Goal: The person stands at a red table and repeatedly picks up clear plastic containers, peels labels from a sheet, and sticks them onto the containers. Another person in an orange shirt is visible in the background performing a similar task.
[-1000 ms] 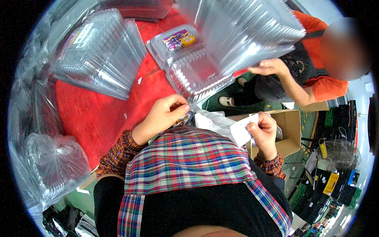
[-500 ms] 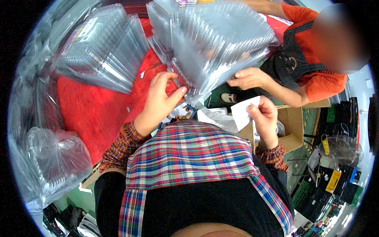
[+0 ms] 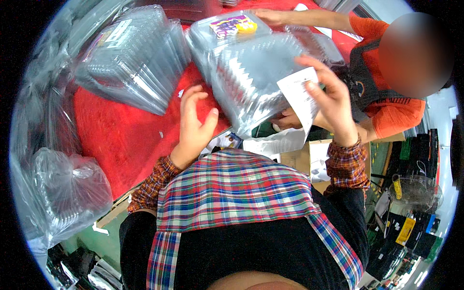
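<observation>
My left hand (image 3: 193, 123) hovers over the red table cover, fingers apart and holding nothing, just left of a bagged stack of clear plastic containers (image 3: 251, 63). That stack has a purple and yellow label (image 3: 234, 28) at its far end. Between thumb and fingers of my right hand (image 3: 333, 94) is a white paper label (image 3: 296, 92), held against or just in front of the stack's right side; contact cannot be made out. A co-worker's hand (image 3: 270, 17) rests at the far end of the stack. Their other hand (image 3: 289, 119) is partly hidden behind the paper.
Another bagged stack of containers (image 3: 133, 58) lies at the left on the red cover (image 3: 121, 135). A clear plastic bag (image 3: 70, 193) hangs near the left edge. The co-worker (image 3: 391, 108) is at the right. An open cardboard box (image 3: 295, 162) sits below my right hand.
The container stack has tipped and turned, showing its label. My right hand has risen toward it with the paper. My left hand has come off the stack's near edge.
</observation>
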Tool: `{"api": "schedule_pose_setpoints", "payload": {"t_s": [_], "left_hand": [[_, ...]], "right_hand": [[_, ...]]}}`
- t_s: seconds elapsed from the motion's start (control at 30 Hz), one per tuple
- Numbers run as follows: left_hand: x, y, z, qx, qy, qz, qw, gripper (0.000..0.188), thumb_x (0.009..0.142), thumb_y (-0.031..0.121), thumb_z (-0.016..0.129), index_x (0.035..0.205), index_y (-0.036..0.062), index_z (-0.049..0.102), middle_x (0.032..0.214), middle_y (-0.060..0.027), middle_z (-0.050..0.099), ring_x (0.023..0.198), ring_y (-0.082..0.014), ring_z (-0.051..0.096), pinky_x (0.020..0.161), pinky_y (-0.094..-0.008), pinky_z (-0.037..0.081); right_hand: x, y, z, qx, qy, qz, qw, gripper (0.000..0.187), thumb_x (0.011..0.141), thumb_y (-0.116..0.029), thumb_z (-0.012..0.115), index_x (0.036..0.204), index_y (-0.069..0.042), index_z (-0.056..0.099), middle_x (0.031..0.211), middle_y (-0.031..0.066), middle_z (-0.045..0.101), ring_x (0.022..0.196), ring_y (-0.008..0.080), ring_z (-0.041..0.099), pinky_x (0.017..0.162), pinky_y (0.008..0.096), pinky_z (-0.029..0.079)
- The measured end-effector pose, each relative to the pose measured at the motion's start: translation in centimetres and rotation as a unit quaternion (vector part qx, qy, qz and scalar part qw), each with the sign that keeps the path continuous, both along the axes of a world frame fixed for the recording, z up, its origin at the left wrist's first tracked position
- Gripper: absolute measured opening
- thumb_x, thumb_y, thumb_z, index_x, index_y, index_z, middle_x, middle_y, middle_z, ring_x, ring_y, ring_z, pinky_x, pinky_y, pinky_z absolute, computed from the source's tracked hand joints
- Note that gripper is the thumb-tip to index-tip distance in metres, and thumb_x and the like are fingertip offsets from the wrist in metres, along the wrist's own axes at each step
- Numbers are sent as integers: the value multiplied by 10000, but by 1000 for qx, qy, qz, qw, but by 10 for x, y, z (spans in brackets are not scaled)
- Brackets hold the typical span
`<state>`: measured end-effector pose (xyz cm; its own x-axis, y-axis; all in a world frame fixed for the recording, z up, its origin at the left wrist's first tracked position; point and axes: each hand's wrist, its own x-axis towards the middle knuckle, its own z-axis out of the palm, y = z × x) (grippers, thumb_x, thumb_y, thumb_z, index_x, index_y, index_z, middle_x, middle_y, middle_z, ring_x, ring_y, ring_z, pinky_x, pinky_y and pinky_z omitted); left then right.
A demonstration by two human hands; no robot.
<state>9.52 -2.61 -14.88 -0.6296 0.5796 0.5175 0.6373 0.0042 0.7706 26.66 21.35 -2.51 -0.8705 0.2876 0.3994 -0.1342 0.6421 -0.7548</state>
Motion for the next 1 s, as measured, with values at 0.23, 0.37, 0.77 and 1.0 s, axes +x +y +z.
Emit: {"api": "schedule_pose_setpoints", "payload": {"t_s": [0.23, 0.37, 0.77, 1.0], "left_hand": [[-18, 48, 100, -20, 217, -83, 972, 572, 674, 278, 741, 1152, 50, 527, 1254, -159, 466, 1199, -382, 383, 1015, -454, 309], [-23, 75, 91, -22, 229, -156, 961, 567, 656, 396, 746, 1080, 52, 593, 1208, -130, 520, 1181, -380, 391, 984, -465, 341], [-52, 88, 97, 46, 35, -109, 992, 267, 813, 177, 611, 1032, 25, 591, 1076, -128, 599, 1044, -309, 524, 923, -380, 388], [-49, 105, 98, 39, 152, -127, 979, 221, 820, 172, 578, 1004, 80, 657, 1123, -137, 579, 1097, -322, 476, 946, -405, 368]], "right_hand": [[-13, 7, -1, -255, -41, -18, 966, 175, 906, -162, 571, 872, 8, 590, 1092, 111, 622, 1046, 155, 547, 888, 307, 430], [-15, 3, 24, -264, -62, -213, 939, 200, 911, -238, 577, 883, -42, 600, 626, -65, 508, 478, -11, 374, 403, 150, 259], [-55, 16, 40, -399, -257, -159, 866, 328, 876, -239, 606, 951, 80, 608, 853, 114, 667, 666, 166, 635, 565, 276, 485], [-67, 23, 33, -359, -334, -171, 855, 341, 853, -257, 630, 893, 81, 636, 773, 111, 667, 595, 180, 631, 508, 303, 474]]}}
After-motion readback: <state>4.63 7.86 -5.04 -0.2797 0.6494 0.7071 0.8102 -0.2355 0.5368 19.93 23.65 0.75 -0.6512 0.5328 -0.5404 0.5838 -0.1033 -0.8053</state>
